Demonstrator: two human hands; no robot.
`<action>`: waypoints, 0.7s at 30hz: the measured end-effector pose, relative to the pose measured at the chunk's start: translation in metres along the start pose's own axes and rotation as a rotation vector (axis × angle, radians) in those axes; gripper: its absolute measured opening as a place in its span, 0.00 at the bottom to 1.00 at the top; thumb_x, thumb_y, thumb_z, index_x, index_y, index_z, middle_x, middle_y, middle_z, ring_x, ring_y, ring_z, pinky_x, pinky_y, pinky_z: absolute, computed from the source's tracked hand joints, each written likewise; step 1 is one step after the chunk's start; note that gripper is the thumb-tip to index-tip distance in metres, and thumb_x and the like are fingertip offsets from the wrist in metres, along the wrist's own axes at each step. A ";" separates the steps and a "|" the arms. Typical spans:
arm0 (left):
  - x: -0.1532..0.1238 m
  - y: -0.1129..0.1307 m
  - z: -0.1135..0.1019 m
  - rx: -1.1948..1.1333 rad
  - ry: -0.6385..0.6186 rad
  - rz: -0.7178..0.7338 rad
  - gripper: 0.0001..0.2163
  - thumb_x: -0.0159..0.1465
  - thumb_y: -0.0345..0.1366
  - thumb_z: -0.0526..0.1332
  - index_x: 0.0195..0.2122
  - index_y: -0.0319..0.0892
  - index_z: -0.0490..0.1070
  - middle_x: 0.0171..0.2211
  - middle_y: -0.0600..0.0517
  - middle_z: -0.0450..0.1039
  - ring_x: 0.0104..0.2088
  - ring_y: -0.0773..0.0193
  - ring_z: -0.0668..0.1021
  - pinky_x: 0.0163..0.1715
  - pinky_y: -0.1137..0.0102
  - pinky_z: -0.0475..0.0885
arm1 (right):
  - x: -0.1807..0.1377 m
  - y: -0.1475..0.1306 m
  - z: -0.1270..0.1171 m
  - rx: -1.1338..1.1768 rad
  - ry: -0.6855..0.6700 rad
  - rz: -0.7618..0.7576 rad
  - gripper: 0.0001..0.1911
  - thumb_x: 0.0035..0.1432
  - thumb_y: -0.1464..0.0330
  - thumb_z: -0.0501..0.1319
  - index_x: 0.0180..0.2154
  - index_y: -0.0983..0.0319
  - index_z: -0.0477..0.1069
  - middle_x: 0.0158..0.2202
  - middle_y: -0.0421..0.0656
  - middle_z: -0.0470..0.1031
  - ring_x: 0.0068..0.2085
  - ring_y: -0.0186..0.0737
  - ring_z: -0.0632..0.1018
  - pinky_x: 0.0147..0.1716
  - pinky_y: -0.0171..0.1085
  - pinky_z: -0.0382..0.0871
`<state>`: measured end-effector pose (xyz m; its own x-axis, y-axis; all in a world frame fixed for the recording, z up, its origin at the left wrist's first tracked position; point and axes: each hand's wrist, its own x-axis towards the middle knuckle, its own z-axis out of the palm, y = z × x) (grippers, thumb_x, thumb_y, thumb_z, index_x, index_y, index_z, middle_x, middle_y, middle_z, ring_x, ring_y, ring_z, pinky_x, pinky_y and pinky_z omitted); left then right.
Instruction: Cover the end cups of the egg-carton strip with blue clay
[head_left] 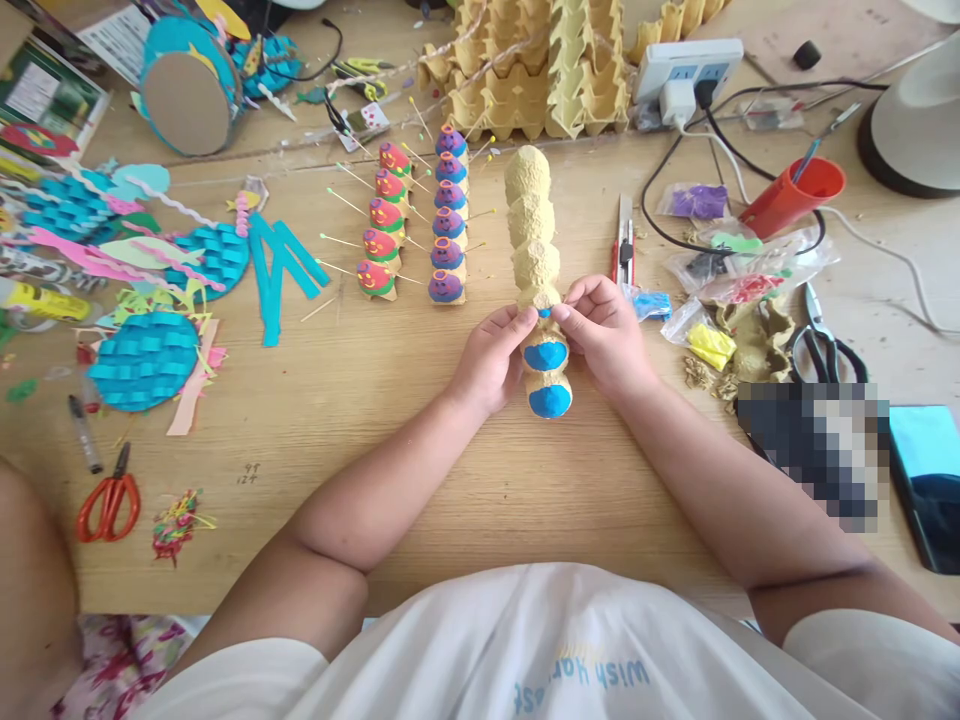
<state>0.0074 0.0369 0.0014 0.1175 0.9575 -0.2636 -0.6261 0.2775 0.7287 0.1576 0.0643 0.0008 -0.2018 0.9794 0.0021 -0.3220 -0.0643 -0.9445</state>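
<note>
A strip of egg-carton cups stands out lengthwise in front of me, held between both hands. Blue clay patches cover the faces of the two nearest cups. My left hand grips the strip's left side, its thumb against a small bit of blue clay on the third cup. From the other side my right hand closes on the strip, thumb and fingertips at that same blue bit. To the left stand two finished-looking carton caterpillars, one red and green, the other purple and blue, with pins stuck in them.
A utility knife and bagged blue clay lie right of my hands. Further right are yellow clay, black-handled scissors, a red cup and a phone. Egg cartons lie behind; orange scissors lie left.
</note>
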 end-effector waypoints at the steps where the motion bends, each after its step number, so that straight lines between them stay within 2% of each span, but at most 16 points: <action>1: 0.000 0.000 -0.001 -0.004 -0.006 0.005 0.14 0.69 0.45 0.79 0.34 0.44 0.81 0.33 0.55 0.86 0.33 0.68 0.85 0.40 0.70 0.78 | 0.000 0.000 0.000 0.003 0.000 -0.002 0.35 0.49 0.44 0.87 0.37 0.53 0.67 0.29 0.34 0.70 0.28 0.34 0.69 0.23 0.35 0.64; 9: -0.002 0.000 0.000 0.017 0.022 0.010 0.15 0.72 0.45 0.77 0.33 0.44 0.79 0.32 0.56 0.85 0.33 0.68 0.84 0.40 0.69 0.78 | 0.002 0.001 0.001 0.015 0.010 0.004 0.38 0.45 0.44 0.88 0.40 0.51 0.67 0.27 0.30 0.69 0.27 0.34 0.68 0.26 0.36 0.67; 13: -0.003 0.002 0.000 0.014 0.019 0.002 0.13 0.72 0.44 0.75 0.34 0.44 0.80 0.34 0.55 0.85 0.33 0.67 0.84 0.40 0.69 0.78 | 0.002 0.003 -0.001 0.032 -0.022 0.019 0.37 0.47 0.44 0.87 0.43 0.51 0.69 0.27 0.30 0.68 0.27 0.34 0.68 0.25 0.36 0.66; 21: -0.004 0.002 -0.003 -0.033 -0.014 -0.051 0.11 0.73 0.42 0.75 0.35 0.44 0.80 0.33 0.56 0.84 0.31 0.68 0.82 0.37 0.70 0.78 | 0.002 0.004 -0.003 0.122 -0.057 0.081 0.34 0.46 0.48 0.89 0.43 0.52 0.73 0.30 0.32 0.72 0.30 0.34 0.74 0.29 0.36 0.73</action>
<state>0.0030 0.0337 0.0020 0.1604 0.9434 -0.2903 -0.6440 0.3229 0.6936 0.1587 0.0668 -0.0036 -0.2827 0.9579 -0.0506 -0.4120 -0.1689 -0.8954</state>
